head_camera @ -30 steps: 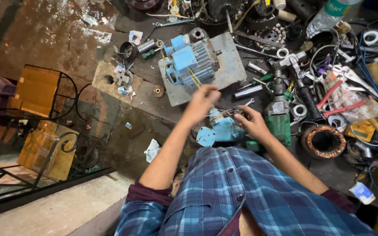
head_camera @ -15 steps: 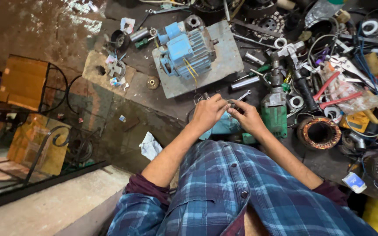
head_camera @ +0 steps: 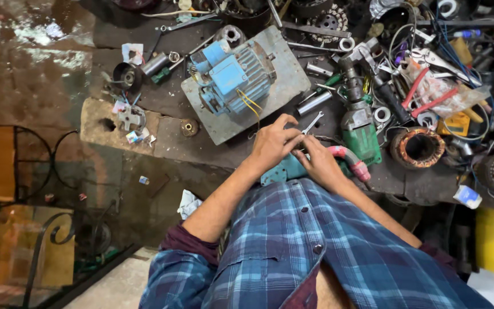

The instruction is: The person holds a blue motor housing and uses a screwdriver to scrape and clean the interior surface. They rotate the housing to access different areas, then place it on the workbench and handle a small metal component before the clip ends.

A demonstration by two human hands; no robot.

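Teal tool housing (head_camera: 284,170) lies under both hands, left (head_camera: 273,144) and right (head_camera: 318,164), fingers pinched together above it

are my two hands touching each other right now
Touching. The head view shows the left hand and right hand pressed together at the fingers above a teal part, no gap visible.

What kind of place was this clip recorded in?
Most likely an electric motor repair workshop, worked at floor level. A blue electric motor sits on a grey plate, a copper-wound stator lies among loose wires and tools, and both hands, left hand and right hand, work over a teal part.
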